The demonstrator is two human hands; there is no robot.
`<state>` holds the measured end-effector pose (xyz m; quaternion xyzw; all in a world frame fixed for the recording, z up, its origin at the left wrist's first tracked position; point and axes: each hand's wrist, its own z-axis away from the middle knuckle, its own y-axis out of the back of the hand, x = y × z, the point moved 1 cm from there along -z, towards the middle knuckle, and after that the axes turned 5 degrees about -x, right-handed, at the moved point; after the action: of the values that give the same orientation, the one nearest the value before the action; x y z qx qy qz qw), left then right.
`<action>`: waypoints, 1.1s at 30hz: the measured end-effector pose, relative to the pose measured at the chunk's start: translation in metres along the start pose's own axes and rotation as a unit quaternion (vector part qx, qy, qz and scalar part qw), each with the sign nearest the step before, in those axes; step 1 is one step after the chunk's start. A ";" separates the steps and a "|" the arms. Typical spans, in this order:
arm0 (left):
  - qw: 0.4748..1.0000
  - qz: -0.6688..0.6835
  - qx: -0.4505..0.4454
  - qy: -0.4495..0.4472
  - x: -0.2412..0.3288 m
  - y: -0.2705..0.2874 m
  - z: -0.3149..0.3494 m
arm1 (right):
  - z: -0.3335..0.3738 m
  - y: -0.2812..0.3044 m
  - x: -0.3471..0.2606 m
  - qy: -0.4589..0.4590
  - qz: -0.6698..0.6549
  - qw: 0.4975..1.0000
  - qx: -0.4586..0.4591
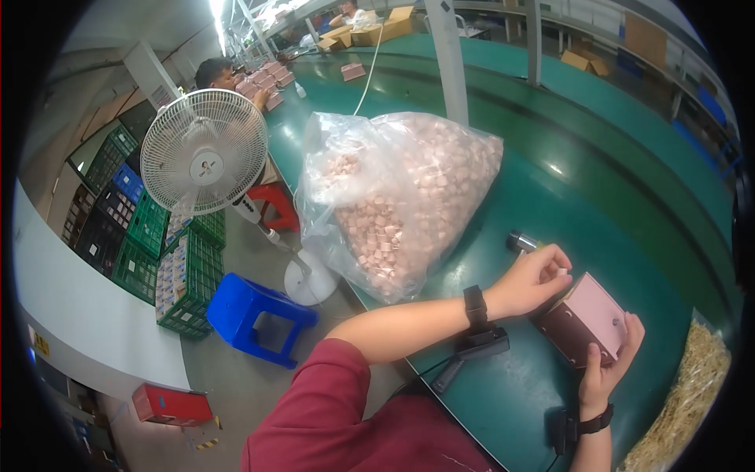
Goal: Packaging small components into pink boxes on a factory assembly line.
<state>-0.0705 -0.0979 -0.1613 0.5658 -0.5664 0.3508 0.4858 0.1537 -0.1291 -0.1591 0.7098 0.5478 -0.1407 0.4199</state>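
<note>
My right hand [609,366] grips a box-shaped piece [602,311] with a pink top and dark brown sides, tilted above the green table. Thumb and fingers clasp its near right end. At the box's far left edge, my left hand [539,279] has its thumb and fingertips pinched together. Something small and pale shows at those fingertips, too small to name. Beyond the left hand lies a black and silver cylindrical tool [523,241], partly covered by that hand. A large clear plastic bag [417,189] full of small pink pieces stands left of it.
A clear bag of yellowish small parts [692,377] lies at the right edge. A metal post [448,63] rises behind the pink pieces. Left of the table are a white fan [206,153], a blue stool [255,315] and green crates [185,283]. Another person [216,75] sits farther along.
</note>
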 end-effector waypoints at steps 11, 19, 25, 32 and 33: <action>0.999 0.024 -0.019 0.027 -0.001 0.004 0.002 | -0.001 0.004 -0.001 0.012 0.011 0.999 -0.043; 1.000 0.008 -0.009 0.005 -0.002 0.000 0.001 | -0.004 0.005 -0.002 -0.001 -0.016 1.000 -0.020; 1.000 -0.006 -0.017 0.014 -0.001 0.002 0.001 | -0.007 0.006 -0.002 -0.005 -0.014 0.999 -0.034; 0.999 -0.012 -0.024 0.024 0.003 0.003 -0.002 | -0.007 0.008 -0.004 -0.010 -0.018 0.999 -0.040; 0.999 -0.005 -0.023 0.024 0.002 0.003 0.000 | -0.007 0.008 -0.004 -0.012 -0.016 0.999 -0.045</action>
<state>-0.0730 -0.0985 -0.1588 0.5482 -0.5599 0.3487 0.5141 0.1578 -0.1267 -0.1487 0.6793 0.5599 -0.1314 0.4559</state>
